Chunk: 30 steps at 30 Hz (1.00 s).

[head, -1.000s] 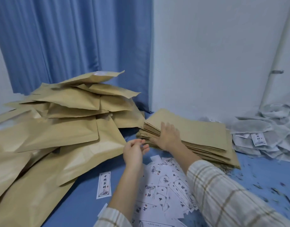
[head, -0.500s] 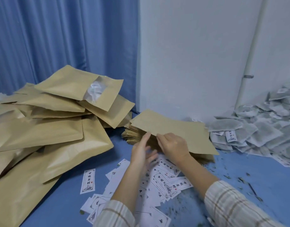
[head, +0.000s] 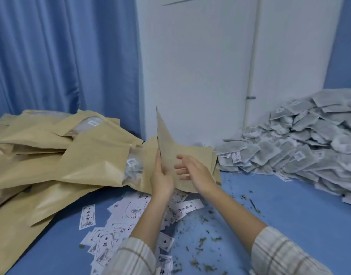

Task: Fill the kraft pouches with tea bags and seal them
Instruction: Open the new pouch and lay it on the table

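Observation:
An empty kraft pouch (head: 166, 139) stands tilted upright in the middle of the view. My left hand (head: 161, 179) grips its lower left edge. My right hand (head: 192, 173) hovers just right of it with relaxed, spread fingers near the pouch face; I cannot tell whether they touch it. Behind the hands lies a flat stack of empty kraft pouches (head: 206, 155). A big heap of grey tea bags (head: 301, 147) fills the right side. Filled kraft pouches (head: 75, 155) are piled on the left.
White printed labels (head: 127, 219) lie scattered on the blue surface (head: 269, 207) under my forearms, with loose tea crumbs (head: 202, 241) around them. A blue curtain (head: 61, 56) and a white wall (head: 194, 66) close off the back.
The top pouch has been lifted off the flat stack and tipped upright. My left hand has taken hold of its edge, and my right hand has come off it and opened.

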### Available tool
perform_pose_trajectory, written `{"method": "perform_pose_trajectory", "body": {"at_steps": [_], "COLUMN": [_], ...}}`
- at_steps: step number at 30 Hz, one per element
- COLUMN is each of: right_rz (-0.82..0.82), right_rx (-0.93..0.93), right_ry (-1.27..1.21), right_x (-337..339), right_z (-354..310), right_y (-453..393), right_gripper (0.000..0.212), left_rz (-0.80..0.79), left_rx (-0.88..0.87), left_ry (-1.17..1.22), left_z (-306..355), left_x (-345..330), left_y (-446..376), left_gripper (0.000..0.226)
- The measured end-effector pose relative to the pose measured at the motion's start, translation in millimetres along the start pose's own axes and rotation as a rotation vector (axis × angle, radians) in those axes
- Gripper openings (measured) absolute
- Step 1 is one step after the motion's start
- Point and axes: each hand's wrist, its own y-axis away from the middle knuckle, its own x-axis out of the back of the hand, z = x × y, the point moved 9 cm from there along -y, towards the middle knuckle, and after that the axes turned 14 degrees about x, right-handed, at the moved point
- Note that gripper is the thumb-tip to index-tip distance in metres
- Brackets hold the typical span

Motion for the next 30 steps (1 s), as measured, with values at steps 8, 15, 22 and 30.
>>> {"method": "perform_pose_trajectory", "body": {"at_steps": [8, 15, 22, 30], "right_rz": [0.271, 0.531, 0.617, 0.523], "right_rx": [0.052, -0.014, -0.15, -0.135], "right_ry": [-0.161, -0.264, -0.28, 0.059], "right_x": [79, 152, 207, 233], "right_z": [-60, -48, -16, 8], "right_y": [6, 42, 93, 134], "right_gripper": [0.032, 0.012, 0.01, 0.023], "left_rz": [-0.046, 0.19, -0.329, -0.588], "left_rx": [-0.548, -0.815, -0.818, 0.149], "left_ry": [-0.487, -0.652, -0.917, -0.155], "left_z": [54, 73, 35, 3], "left_x": [-53, -83, -158, -222], "left_y": [58, 107, 137, 139], "left_gripper": [0.069, 0.075, 0.093, 0.068]}}
